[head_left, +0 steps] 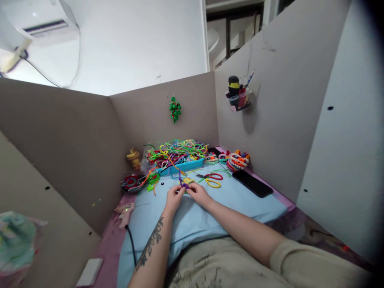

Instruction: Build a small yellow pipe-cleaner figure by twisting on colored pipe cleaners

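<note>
A small knot of purple cord (pixel 185 185) is pinched between both my hands above the blue cloth (pixel 240 214). My left hand (pixel 175 197) grips it from the left with thumb and fingertips pressed together. From the right, my right hand (pixel 198 194) pinches the same cord, and a loose purple end sticks up above the fingers. Just behind the fingers lies a small yellow piece (pixel 188 181), partly hidden. Scissors (pixel 212 180) with red and yellow handles rest to the right of it. A green knotted cord figure (pixel 153 180) lies to the left.
A blue tray (pixel 190 165) heaped with colourful cords (pixel 180 151) stands at the back. A phone (pixel 252 184) lies at the right, near a striped knotted piece (pixel 238 161). At the left are a pink glue gun (pixel 126 215) with a cable and a dark bowl (pixel 133 183). Grey partitions (pixel 270 100) surround the table.
</note>
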Tool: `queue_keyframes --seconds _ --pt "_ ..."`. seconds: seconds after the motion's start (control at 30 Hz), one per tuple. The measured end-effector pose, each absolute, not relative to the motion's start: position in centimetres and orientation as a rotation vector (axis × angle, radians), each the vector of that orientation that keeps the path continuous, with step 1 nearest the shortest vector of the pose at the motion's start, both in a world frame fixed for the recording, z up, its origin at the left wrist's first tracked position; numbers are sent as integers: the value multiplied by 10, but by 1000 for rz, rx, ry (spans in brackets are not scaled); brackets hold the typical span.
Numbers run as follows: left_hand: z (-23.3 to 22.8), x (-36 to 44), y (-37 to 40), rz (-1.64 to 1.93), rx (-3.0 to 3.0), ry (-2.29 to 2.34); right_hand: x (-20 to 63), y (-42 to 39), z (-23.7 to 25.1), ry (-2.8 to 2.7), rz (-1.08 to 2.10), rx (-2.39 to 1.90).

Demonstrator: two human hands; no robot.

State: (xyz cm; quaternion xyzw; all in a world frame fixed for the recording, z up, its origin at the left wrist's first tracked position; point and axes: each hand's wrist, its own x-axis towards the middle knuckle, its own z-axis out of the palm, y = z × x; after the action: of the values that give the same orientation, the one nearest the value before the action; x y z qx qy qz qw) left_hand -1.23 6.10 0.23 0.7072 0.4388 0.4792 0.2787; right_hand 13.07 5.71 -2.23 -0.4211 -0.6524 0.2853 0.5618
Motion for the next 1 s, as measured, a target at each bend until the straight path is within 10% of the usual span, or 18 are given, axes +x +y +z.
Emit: queue_keyframes --seconds 1.0 --pt "2 -13 60 1168 1986 1209 133 58 -24 -1566 657 -1061"
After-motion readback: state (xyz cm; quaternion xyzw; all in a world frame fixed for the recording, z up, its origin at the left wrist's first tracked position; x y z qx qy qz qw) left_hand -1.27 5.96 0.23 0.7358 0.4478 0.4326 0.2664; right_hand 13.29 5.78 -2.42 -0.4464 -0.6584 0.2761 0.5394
